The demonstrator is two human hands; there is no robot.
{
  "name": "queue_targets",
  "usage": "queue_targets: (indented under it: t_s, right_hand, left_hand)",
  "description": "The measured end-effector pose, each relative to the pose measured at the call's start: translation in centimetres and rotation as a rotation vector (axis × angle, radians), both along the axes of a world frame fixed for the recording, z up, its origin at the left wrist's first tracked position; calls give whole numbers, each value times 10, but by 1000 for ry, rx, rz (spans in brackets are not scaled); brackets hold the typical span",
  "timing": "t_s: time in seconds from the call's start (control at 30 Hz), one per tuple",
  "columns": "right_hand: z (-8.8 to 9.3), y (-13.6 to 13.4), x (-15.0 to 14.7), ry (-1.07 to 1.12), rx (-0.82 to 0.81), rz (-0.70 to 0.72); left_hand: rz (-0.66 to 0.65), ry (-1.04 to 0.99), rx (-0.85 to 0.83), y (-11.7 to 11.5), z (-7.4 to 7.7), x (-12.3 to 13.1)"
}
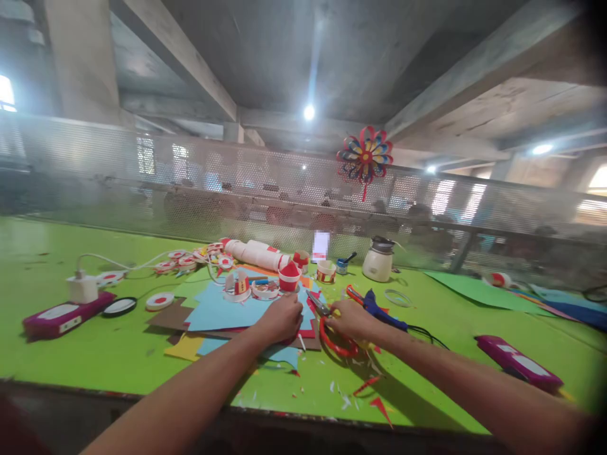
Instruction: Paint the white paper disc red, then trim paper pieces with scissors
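Observation:
My left hand (283,318) is closed and rests at the right side of a stack of coloured paper (222,316), light blue on top. What its fingers hold, if anything, is hidden; red paper shows beside them. My right hand (349,320) is closed on a pair of scissors (340,346) with orange-red handles. The scissor blades point away toward the paper cups. Just beyond my right hand lies a blue glue gun (385,314) with an orange front and a black cord. Red and white paper scraps (380,409) lie on the green table (142,360).
Behind the stack are a red-topped paper cup (289,276), cut cup rings (326,272) and a row of stacked white cups (256,253). A cream jug (378,260) stands at the back. Purple power strips (66,315) lie left and right. Wire mesh (265,189) closes the far edge.

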State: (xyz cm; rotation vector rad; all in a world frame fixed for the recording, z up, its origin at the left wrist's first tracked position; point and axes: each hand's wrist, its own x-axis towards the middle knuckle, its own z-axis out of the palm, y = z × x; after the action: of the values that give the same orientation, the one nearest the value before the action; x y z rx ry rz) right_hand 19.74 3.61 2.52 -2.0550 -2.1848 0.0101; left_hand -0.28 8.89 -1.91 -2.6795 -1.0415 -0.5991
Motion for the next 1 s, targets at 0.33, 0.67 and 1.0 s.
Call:
queue_targets:
  t_s: [0.33, 0.67, 1.0]
  right_hand:
    - [75, 111, -24, -192, 111, 116]
    - [76, 251, -56, -163, 90, 43]
    - [51, 341, -105, 13, -232, 85]
  left_hand:
    - [-2, 19, -50, -7, 7, 1]
    - [-114, 215, -44, -16, 11, 8]
    - [-69, 212, -212, -11, 14, 16]
